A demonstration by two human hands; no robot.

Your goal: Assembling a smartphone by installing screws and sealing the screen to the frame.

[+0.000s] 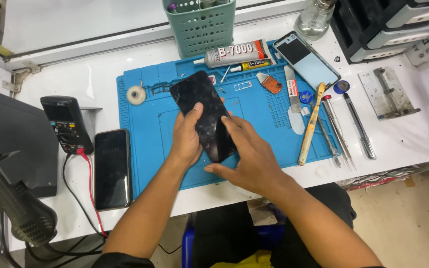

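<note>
The right hand (254,159) is pressing curled fingers against the near end of a black phone (203,115), while the left hand (187,136) is gripping its left edge, thumb lying on the glass. The phone is being held just above the blue mat (145,129), its long axis running from near-right to far-left, screen up. A second dark phone (112,168) is lying on the counter (413,134) at left, a third phone body (306,59) farther back. Two glue tubes (237,53) are lying before one green basket (199,27).
</note>
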